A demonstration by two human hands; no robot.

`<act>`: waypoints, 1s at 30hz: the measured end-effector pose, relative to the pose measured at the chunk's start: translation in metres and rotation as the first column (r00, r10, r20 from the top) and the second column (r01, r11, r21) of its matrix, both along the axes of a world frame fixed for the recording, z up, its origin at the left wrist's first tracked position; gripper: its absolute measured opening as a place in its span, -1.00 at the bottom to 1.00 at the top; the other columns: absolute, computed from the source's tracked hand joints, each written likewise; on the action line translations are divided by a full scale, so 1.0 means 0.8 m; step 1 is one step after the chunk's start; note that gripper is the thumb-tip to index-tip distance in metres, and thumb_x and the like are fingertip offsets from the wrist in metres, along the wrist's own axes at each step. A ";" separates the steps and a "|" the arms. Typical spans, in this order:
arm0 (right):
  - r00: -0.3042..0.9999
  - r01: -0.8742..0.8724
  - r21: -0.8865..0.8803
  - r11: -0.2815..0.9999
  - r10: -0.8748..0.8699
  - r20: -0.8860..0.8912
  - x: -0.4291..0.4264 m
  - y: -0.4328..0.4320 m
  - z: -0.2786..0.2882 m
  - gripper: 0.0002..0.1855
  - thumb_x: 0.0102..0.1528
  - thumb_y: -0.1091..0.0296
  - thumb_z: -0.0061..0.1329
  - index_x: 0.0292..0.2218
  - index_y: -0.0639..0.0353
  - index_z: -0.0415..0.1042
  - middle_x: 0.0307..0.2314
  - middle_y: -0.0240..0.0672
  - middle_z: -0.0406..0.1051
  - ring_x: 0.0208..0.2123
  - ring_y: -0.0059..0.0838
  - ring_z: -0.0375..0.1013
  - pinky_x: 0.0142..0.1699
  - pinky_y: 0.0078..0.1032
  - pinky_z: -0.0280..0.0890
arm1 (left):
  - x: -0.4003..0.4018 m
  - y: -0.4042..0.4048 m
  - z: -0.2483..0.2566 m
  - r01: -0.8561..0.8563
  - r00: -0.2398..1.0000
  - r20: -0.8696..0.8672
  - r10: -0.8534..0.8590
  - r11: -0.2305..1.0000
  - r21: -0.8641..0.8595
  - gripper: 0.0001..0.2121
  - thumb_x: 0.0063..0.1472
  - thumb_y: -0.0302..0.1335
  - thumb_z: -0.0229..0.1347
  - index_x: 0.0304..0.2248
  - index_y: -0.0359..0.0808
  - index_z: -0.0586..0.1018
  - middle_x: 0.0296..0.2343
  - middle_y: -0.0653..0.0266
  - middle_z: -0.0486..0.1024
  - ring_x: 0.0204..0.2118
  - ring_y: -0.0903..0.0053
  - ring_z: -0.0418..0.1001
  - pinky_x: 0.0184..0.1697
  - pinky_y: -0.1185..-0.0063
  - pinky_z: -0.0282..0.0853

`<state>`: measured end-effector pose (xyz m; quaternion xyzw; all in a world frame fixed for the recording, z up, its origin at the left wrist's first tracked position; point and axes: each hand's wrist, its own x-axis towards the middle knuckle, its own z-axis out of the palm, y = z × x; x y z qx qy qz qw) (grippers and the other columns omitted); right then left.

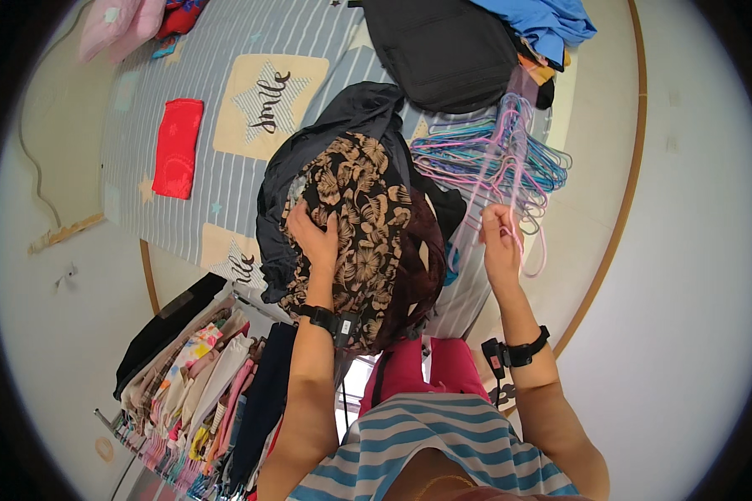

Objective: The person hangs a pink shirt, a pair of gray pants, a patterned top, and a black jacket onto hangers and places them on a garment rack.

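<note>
In my right hand (501,241) is a pink wire hanger (534,270), pinched between thumb and fingers at the right side of the bed. Just beyond that hand lies a heap of pink, blue and purple hangers (495,156). My left hand (313,241) rests on a black garment with a tan leaf print (366,232), thumb and fingers apart, near its left edge. Under and around the print garment spreads a dark, shiny garment (301,150). A dark maroon garment (429,263) pokes out on its right.
A folded red cloth (178,149) lies on the striped bedsheet (225,188). At the far side are a black bag (445,53) and blue clothing (545,22). Pink bundles (122,25) sit far left. A rack of hanging clothes (194,388) stands at lower left.
</note>
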<state>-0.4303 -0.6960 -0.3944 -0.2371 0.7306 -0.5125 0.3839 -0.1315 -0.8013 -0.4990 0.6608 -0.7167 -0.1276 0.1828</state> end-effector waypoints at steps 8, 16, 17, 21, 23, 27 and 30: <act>0.957 -0.287 -0.013 0.958 0.286 -0.047 0.061 0.018 0.029 -0.71 0.21 0.24 -0.13 -0.26 0.31 0.47 -0.35 -0.20 0.47 -0.35 -0.41 0.44 -0.22 -0.55 0.30 | 0.044 -0.020 0.005 -0.001 0.960 0.258 -0.107 0.922 0.387 -0.33 0.13 -0.32 0.13 0.16 -0.35 0.14 0.02 -0.06 0.28 0.12 0.14 0.19 0.15 0.28 0.09; 0.881 -0.446 -0.016 0.895 0.436 -0.182 0.080 0.021 0.059 -0.69 0.20 0.26 -0.12 -0.34 0.39 0.45 -0.33 -0.18 0.50 -0.52 -0.39 0.43 -0.37 -0.53 0.30 | 0.044 0.018 0.051 0.582 0.811 -0.028 -0.584 0.801 0.139 -0.89 -0.26 -0.54 0.18 -0.64 -0.39 0.54 -0.43 0.13 0.34 -0.26 0.18 0.30 -0.25 0.29 0.28; 0.894 -0.426 -0.017 0.905 0.418 -0.163 0.084 0.020 0.064 -0.69 0.20 0.27 -0.12 -0.36 0.40 0.45 -0.34 -0.20 0.50 -0.55 -0.45 0.39 -0.40 -0.53 0.27 | 0.035 0.024 0.062 0.659 0.750 -0.111 -0.652 0.751 0.040 -0.88 -0.28 -0.53 0.19 -0.65 -0.37 0.55 -0.39 0.16 0.36 -0.24 0.20 0.31 -0.20 0.32 0.31; 0.897 -0.428 0.044 0.903 0.430 -0.104 0.099 0.026 0.072 -0.67 0.21 0.28 -0.11 -0.33 0.49 0.42 -0.36 -0.26 0.49 -0.44 -0.66 0.32 -0.33 -0.63 0.25 | 0.026 0.077 0.078 0.793 0.559 -0.405 -0.724 0.324 0.515 -0.86 -0.13 -0.46 0.22 -0.58 -0.35 0.54 -0.28 0.06 0.40 -0.18 0.12 0.34 -0.13 0.27 0.29; 0.892 -0.434 0.077 0.897 0.441 -0.102 0.103 0.034 0.067 -0.66 0.21 0.27 -0.11 -0.32 0.49 0.42 -0.36 -0.27 0.49 -0.44 -0.67 0.31 -0.34 -0.63 0.24 | 0.026 0.079 0.074 0.744 0.658 -0.461 -0.596 0.420 0.519 -0.84 -0.01 -0.40 0.19 -0.56 -0.33 0.54 -0.25 0.04 0.41 -0.22 0.14 0.38 -0.18 0.31 0.32; 0.863 -0.474 0.160 0.866 0.492 -0.109 0.105 0.042 0.065 -0.65 0.21 0.25 -0.10 -0.28 0.47 0.44 -0.36 -0.26 0.49 -0.45 -0.68 0.30 -0.35 -0.64 0.24 | 0.031 0.054 0.058 0.353 0.933 -0.159 -0.322 0.904 0.242 -0.69 0.04 -0.42 0.16 -0.22 -0.33 0.43 -0.38 0.09 0.36 -0.27 0.18 0.40 -0.29 0.40 0.36; 0.882 -0.426 0.105 0.899 0.438 -0.175 0.111 0.050 0.061 -0.69 0.18 0.25 -0.08 -0.30 0.39 0.47 -0.58 -0.17 0.43 -0.65 -0.50 0.28 -0.50 -0.51 0.20 | 0.018 0.048 0.047 0.198 0.972 -0.154 -0.179 0.973 0.118 -0.61 0.00 -0.39 0.20 -0.18 -0.33 0.42 -0.36 0.08 0.36 -0.27 0.17 0.41 -0.26 0.39 0.37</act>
